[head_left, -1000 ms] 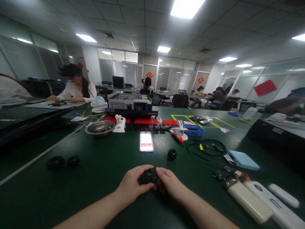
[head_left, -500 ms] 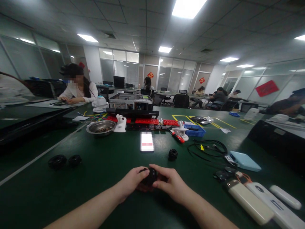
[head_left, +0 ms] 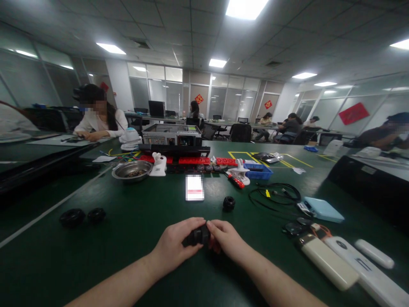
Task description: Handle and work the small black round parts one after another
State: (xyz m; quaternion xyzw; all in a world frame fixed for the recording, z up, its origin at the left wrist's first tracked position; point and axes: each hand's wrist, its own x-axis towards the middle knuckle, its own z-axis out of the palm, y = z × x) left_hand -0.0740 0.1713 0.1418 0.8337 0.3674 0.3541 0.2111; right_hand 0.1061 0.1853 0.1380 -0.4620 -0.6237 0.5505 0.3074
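A black, ribbed, round part [head_left: 198,236] is held between my hands just above the green table [head_left: 143,238]. My left hand [head_left: 175,238] wraps round its left side, thumb below and fingers over the top. At its right end, my right hand [head_left: 226,239] grips with thumb and curled fingers; its fingertips are partly hidden. Beyond my right hand lies a small black ring-shaped part [head_left: 228,203]. Two more black round parts, a larger one [head_left: 72,217] and a smaller one [head_left: 96,215], rest on the left.
Farther out are a metal bowl [head_left: 119,175], a white clip stand [head_left: 157,165], a white card [head_left: 194,187], a red screwdriver [head_left: 235,181] and a blue tray [head_left: 259,172]. Rightward lie a coiled black cable [head_left: 287,200], a light-blue box [head_left: 324,209] and a cream power bank [head_left: 330,262].
The black part has turned so that its ribbed side shows. My left fingers now reach over its top, and my right fingers have curled closer round its right end. The view shifted slightly.
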